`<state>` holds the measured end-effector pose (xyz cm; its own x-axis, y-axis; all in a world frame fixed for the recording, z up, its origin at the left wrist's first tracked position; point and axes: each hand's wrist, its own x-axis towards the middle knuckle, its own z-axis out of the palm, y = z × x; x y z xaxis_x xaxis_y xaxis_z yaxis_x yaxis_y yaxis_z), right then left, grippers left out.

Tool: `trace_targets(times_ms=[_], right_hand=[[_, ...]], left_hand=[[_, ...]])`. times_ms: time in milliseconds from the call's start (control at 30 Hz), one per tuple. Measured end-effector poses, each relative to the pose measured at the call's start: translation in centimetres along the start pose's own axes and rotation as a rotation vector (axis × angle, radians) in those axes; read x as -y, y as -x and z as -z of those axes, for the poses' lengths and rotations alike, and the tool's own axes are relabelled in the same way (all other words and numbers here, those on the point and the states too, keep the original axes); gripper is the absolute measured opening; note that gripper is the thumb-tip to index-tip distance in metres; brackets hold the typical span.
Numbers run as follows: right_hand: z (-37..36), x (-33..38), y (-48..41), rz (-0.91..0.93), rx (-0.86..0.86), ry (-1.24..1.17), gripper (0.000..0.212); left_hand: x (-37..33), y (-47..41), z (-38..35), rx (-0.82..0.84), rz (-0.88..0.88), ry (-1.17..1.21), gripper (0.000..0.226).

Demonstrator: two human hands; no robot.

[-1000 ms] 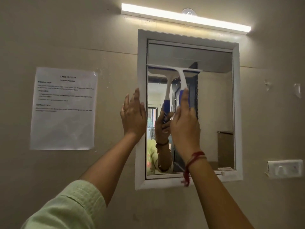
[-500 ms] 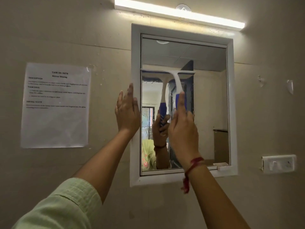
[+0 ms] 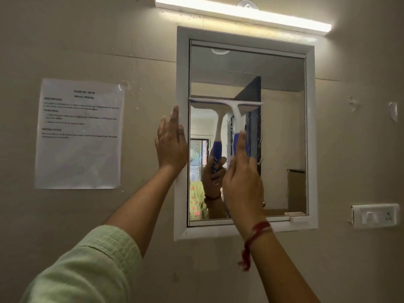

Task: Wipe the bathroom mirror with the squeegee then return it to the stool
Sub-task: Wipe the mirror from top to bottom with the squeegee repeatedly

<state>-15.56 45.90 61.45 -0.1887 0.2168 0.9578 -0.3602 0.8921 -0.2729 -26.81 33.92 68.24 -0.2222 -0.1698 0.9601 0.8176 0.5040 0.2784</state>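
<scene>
Squeegee [image 3: 234, 110] blade laid level across the mirror [image 3: 282, 127].
Its handle, hanging below, is gripped by the right hand [image 3: 242, 182]; the left hand [image 3: 171, 147] is pressed flat on the frame [image 3: 182, 62].

The white-and-blue plastic squeegee [image 3: 237, 119] is smooth and faintly glossy, blue inside the right hand [image 3: 242, 184] grip and white above it. Behind the grip, the rectangular mirror glass [image 3: 282, 138] is glossy and reflective, with droplet spotting just right of the grip. Left of the grip, the white mirror frame [image 3: 182, 62] has a smooth satin finish. Below the grip, the red thread wristband [image 3: 260, 228] is fibrous, and the pale green sleeve [image 3: 87, 265] is matt woven cloth.
</scene>
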Motion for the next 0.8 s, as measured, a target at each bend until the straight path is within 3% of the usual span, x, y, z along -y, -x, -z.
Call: trace_targets(times_ms=[133, 367, 600, 800], right_hand=[[-0.1, -0.3, 4.3, -0.037, 0.043, -0.061, 0.066], [-0.6, -0.3, -0.5, -0.016, -0.030, -0.003, 0.061], [-0.6, -1.1, 5.4, -0.066, 0.068, -0.027, 0.062], [-0.3, -0.4, -0.6, -0.002, -0.017, -0.001, 0.059]], left_hand=[[0.1, 0.0, 0.0, -0.001, -0.006, 0.015, 0.047], [0.1, -0.1, 0.0, -0.015, -0.018, -0.005, 0.046], [0.2, -0.1, -0.1, -0.010, -0.020, -0.002, 0.045], [0.1, -0.1, -0.1, -0.007, -0.005, -0.004, 0.045]])
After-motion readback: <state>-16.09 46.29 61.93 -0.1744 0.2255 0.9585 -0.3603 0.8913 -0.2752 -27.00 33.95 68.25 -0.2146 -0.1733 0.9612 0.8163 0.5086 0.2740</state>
